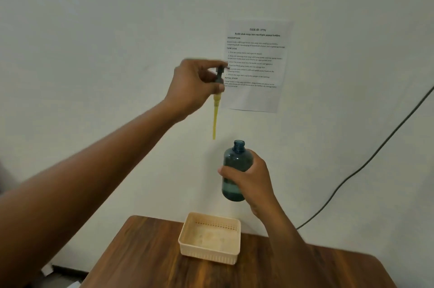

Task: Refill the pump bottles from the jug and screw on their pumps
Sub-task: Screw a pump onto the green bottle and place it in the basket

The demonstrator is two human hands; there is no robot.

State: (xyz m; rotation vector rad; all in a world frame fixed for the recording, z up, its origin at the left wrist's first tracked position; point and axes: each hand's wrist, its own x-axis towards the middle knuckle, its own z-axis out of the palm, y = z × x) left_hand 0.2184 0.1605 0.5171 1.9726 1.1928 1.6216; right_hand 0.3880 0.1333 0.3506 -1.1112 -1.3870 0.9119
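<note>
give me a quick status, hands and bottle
Left hand holds pump high, tube dangling. Right hand grips bottle, mouth open, above basket. Pump tube left of and above bottle mouth, nothing between.

The left arm stretches up and forward, its hand (195,83) raised high with fingers and thumb pinched together. The right hand (252,177) sits lower, above the desk's far edge, fingers curled in a grip.

pump head (55,71) motion-blurred, wall sheet's small print (252,64) unreadable, table (141,264) cut off below
</note>
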